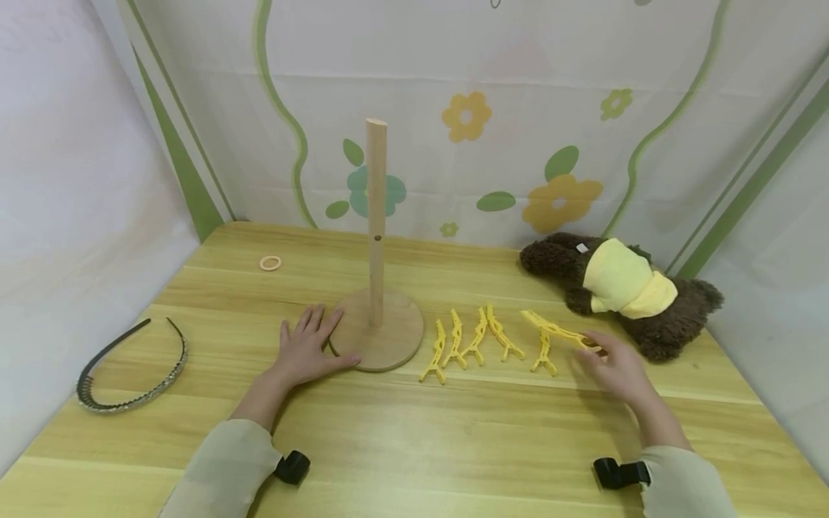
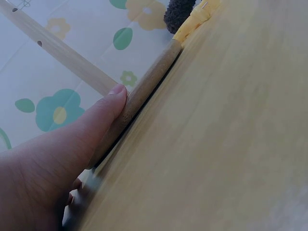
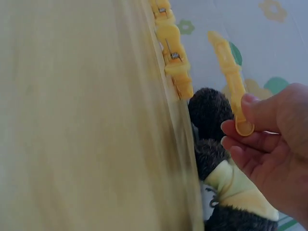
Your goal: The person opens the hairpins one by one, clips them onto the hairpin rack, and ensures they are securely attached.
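A wooden post [image 1: 377,216] stands upright on a round wooden base [image 1: 395,338]. My left hand [image 1: 307,352] rests at the base's left edge with fingers spread; in the left wrist view its thumb lies on the rim of the base [image 2: 149,77]. My right hand [image 1: 615,368] pinches a yellow clip [image 1: 557,329] by one end, seen also in the right wrist view, where the hand [image 3: 274,139] holds the clip [image 3: 231,77] between thumb and fingers. Under the held clip lies another yellow clip [image 1: 544,352]. Several more yellow clips [image 1: 456,338] lie in a row right of the base.
At the right back lies a brown plush toy [image 1: 667,327] in a yellow top. A small ring [image 1: 270,263] is at the back left, and a dark headband [image 1: 129,406] lies at the far left. Behind the table [image 1: 414,460] hangs a flower-patterned cloth [image 1: 414,101].
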`<state>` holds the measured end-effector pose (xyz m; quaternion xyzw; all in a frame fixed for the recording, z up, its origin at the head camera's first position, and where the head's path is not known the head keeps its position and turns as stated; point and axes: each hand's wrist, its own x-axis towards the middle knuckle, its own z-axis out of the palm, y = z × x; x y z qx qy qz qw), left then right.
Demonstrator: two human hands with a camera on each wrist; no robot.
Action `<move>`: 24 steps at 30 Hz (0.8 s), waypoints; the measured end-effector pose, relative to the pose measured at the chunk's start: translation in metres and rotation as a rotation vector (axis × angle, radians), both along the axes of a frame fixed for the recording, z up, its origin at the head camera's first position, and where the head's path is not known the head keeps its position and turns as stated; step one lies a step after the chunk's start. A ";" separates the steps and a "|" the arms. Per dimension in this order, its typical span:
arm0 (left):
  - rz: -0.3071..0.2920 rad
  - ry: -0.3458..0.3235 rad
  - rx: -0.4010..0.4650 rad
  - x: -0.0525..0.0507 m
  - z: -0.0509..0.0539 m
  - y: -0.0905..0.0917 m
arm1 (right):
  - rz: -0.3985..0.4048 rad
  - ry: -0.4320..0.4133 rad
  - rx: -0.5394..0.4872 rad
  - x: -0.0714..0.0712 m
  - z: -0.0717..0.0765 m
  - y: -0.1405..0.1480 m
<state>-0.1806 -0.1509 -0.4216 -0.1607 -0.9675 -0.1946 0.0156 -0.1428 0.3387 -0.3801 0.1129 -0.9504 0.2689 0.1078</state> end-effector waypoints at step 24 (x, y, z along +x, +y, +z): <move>0.001 -0.001 0.006 0.001 0.002 0.000 | 0.211 0.063 -0.132 -0.053 0.015 -0.124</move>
